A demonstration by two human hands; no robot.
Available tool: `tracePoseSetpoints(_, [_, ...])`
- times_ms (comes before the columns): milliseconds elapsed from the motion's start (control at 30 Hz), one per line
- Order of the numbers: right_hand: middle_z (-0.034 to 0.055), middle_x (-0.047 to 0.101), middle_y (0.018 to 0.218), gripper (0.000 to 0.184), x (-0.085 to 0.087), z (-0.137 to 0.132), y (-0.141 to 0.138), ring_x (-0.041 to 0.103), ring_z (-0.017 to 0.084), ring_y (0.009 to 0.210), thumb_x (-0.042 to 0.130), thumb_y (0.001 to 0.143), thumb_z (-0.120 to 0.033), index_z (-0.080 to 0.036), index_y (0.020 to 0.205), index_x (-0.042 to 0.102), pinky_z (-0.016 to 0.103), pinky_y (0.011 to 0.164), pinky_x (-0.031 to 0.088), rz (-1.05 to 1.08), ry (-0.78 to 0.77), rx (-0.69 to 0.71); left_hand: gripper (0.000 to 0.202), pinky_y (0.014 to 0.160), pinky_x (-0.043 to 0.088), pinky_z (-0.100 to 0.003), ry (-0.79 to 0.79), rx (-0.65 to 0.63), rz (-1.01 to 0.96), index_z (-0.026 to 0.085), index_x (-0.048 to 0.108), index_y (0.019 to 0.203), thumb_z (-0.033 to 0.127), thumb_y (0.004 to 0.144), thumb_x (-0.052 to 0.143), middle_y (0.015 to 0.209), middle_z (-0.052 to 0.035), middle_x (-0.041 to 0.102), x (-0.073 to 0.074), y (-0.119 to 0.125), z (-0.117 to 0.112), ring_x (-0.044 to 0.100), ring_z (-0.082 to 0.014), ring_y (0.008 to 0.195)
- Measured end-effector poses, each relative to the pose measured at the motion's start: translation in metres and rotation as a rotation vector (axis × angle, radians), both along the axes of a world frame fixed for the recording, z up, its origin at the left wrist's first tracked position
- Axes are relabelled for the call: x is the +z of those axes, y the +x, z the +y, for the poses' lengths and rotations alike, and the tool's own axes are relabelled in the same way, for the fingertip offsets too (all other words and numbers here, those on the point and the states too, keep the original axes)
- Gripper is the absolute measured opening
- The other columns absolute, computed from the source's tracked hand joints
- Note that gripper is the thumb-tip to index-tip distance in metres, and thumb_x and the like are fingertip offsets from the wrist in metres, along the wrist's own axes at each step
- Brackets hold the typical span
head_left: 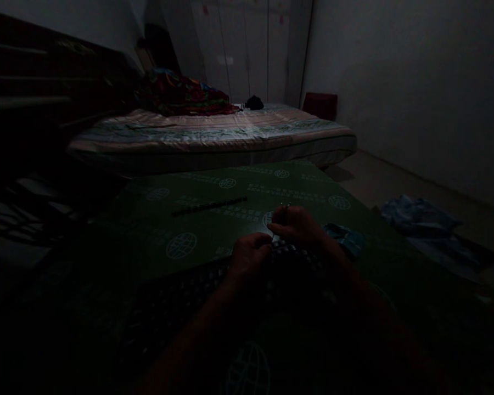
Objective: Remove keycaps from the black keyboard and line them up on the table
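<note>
In dim light, a black keyboard (181,296) lies on a green table (206,236). My left hand (251,255) is over its back edge with the fingers curled together; what they pinch, if anything, is hidden. Just to the right, my right hand (298,225) is closed around a thin metal tool (273,237). The tool's narrow shaft points down toward the keys beside my left fingertips. Small shiny ends (285,204) stick up above the right hand. It is too dark to make out the tool's kind.
A dark ridged strip (209,206) lies behind the keyboard. A bluish-green item (346,240) rests right of my right hand. Beyond the table stands a bed (230,134) with a red patterned blanket (185,93). Crumpled cloth (420,214) is on the floor at right.
</note>
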State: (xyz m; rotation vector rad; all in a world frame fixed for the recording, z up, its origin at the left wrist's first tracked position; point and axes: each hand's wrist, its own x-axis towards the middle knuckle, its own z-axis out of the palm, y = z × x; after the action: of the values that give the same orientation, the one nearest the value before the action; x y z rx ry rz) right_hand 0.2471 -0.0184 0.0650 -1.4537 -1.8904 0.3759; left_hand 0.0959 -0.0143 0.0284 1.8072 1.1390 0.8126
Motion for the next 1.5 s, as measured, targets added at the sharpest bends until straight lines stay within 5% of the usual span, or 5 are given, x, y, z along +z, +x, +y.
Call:
tracePoseSetpoints(433, [-0.0024, 0.051, 0.054, 0.009, -0.002, 0.000, -0.003, 0.047, 0.008, 0.052, 0.056, 0.068, -0.020, -0.013, 0.062, 0.057, 0.019, 0.050, 0.031, 0.023, 0.007, -0.013, 0.019, 0.058, 0.044, -0.023, -0.214, 0.017, -0.094, 0.013, 0.066, 0.074, 0.020, 0.062, 0.052, 0.067, -0.0004, 0.065, 0.007, 0.001, -0.002, 0.059, -0.0148, 0.063])
tracePoseSetpoints(767, [-0.0014, 0.051, 0.054, 0.010, -0.006, 0.003, -0.005, 0.049, 0.009, 0.052, 0.054, 0.068, -0.019, -0.013, 0.064, 0.060, 0.019, 0.051, 0.031, -0.027, -0.019, -0.020, 0.022, 0.057, 0.043, -0.023, -0.109, -0.078, 0.021, 0.016, 0.068, 0.073, 0.023, 0.066, 0.049, 0.064, 0.0006, 0.065, -0.002, -0.003, 0.003, 0.058, -0.0160, 0.065])
tracePoseSetpoints(1100, [-0.0002, 0.052, 0.056, 0.012, -0.015, 0.007, -0.003, 0.049, 0.010, 0.053, 0.053, 0.069, -0.020, -0.012, 0.066, 0.061, 0.020, 0.050, 0.031, -0.053, -0.050, -0.023, 0.020, 0.053, 0.041, -0.022, -0.109, -0.143, 0.069, 0.014, 0.067, 0.068, 0.022, 0.065, 0.049, 0.058, 0.0016, 0.060, 0.004, -0.002, 0.000, 0.055, -0.0144, 0.059])
tracePoseSetpoints(1500, [-0.0017, 0.054, 0.061, 0.012, -0.028, 0.012, 0.000, 0.049, 0.009, 0.058, 0.057, 0.065, -0.024, -0.013, 0.068, 0.058, 0.019, 0.052, 0.033, 0.091, -0.133, 0.033, 0.019, 0.045, 0.037, -0.020, -0.262, -0.156, -0.023, 0.013, 0.065, 0.065, 0.025, 0.065, 0.050, 0.056, 0.0007, 0.058, 0.004, 0.003, 0.003, 0.053, -0.0127, 0.051])
